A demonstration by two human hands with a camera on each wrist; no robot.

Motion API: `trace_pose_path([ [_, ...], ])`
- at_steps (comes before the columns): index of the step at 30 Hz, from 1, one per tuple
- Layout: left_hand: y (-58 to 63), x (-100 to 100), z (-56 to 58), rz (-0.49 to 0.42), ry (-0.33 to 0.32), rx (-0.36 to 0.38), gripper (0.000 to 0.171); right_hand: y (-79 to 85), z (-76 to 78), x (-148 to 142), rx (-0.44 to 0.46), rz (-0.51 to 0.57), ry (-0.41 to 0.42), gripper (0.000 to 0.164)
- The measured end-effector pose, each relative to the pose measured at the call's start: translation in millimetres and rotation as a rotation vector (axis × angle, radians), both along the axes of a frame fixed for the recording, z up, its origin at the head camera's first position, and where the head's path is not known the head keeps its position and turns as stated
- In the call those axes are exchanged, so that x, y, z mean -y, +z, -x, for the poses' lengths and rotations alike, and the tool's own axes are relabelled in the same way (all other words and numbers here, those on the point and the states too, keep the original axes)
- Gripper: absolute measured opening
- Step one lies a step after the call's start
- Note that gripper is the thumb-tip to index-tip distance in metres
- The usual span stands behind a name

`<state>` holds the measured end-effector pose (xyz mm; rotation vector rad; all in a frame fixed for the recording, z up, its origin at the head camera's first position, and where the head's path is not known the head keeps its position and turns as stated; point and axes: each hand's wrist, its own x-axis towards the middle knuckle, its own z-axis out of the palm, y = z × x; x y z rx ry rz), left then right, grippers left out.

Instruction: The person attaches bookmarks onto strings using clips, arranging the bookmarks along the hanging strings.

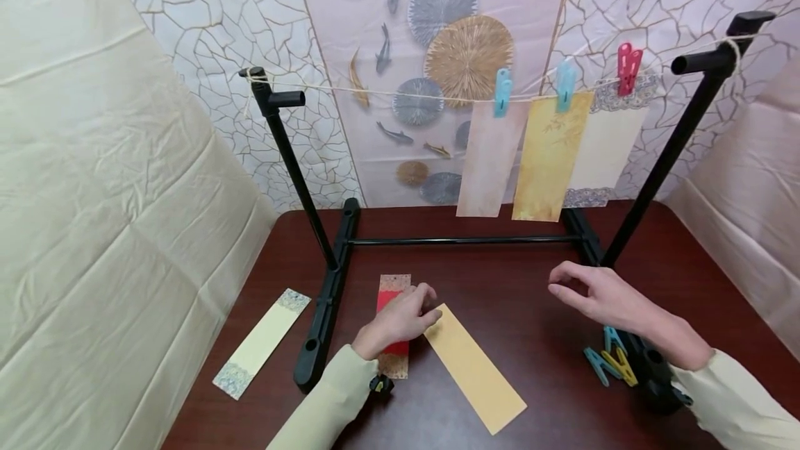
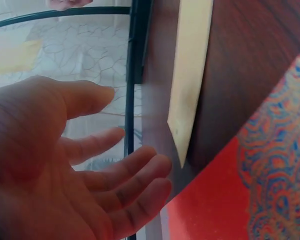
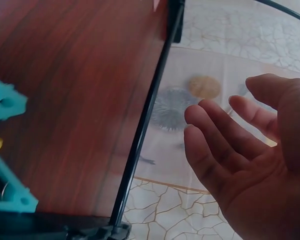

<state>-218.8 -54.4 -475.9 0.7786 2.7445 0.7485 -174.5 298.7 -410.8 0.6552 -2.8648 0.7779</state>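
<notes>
My left hand point(image 1: 400, 317) hovers over the red paper strip point(image 1: 394, 349) with patterned ends, its thumb overlapping the top corner of a plain tan strip point(image 1: 478, 370) in the head view. In the left wrist view the fingers are loosely bent with nothing between them, and the tan strip point(image 2: 190, 75) lies apart from them. My right hand point(image 1: 603, 294), fingers relaxed and holding nothing, is raised above the rack's right foot. Below it, several blue and yellow clothespins point(image 1: 609, 360) lie on the table, seen partly in the right wrist view as a blue clothespin point(image 3: 12, 187).
A black rack point(image 1: 331, 297) stands on the dark red table point(image 1: 500, 276). Its string point(image 1: 375, 92) bears a pink strip point(image 1: 490, 165), a yellow strip point(image 1: 550, 165) and a white strip point(image 1: 603, 151), pinned by blue and red clothespins. A cream strip point(image 1: 262, 342) lies left of the rack.
</notes>
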Motion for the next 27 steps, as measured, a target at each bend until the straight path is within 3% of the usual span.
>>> trace_pose_path([
  [11, 1.0, 2.1, -3.1, 0.078, 0.052, 0.014, 0.032, -8.3, -9.1, -9.8, 0.092, -0.054, 0.030, 0.009],
  [20, -0.1, -4.1, -4.3, 0.225, 0.127, 0.057, 0.046, -8.2, -12.1, -21.6, 0.304, -0.131, 0.162, 0.017],
  [27, -1.5, -8.9, -4.5, 0.292, 0.123, 0.057, 0.057, -15.4, -18.0, -23.1, 0.351, -0.138, 0.202, 0.016],
])
